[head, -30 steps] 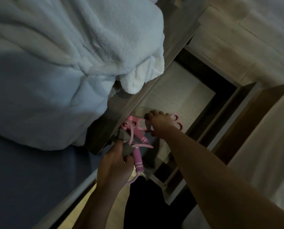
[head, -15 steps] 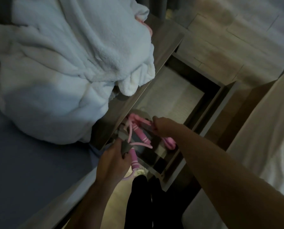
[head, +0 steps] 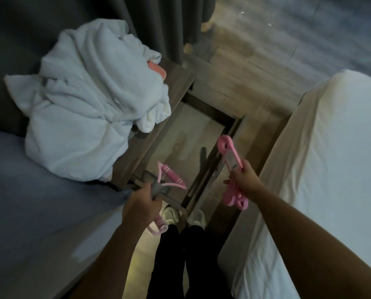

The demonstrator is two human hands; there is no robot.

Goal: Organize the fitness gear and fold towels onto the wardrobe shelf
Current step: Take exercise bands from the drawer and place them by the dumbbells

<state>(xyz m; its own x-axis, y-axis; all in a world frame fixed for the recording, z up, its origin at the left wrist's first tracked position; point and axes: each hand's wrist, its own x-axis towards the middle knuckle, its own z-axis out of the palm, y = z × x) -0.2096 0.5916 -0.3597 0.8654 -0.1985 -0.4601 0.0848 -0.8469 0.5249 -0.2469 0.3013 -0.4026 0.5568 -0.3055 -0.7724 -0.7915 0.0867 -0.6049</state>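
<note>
My left hand (head: 142, 209) is closed around a pink skipping rope (head: 171, 180) together with a grey item; one pink handle sticks out above the fist, another below it. My right hand (head: 244, 180) grips a pink packaged resistance band bundle (head: 230, 155), with pink loops hanging under the fist. Both hands hover over the open drawer (head: 193, 134) of a bedside cabinet, whose inside looks bare. A crumpled white towel heap (head: 89, 100) lies on the cabinet top and the blue bed, partly covering a pink object (head: 157, 70).
A blue-sheeted bed (head: 40, 201) is on the left, a white-sheeted bed (head: 331, 158) on the right. My legs and white shoes (head: 169, 214) stand in the narrow gap between them. Dark curtains (head: 158, 24) hang behind the cabinet; wood floor lies beyond.
Both hands have lifted out of the drawer and moved apart; the right hand now holds the pink band bundle up to the right. The view has pulled back.
</note>
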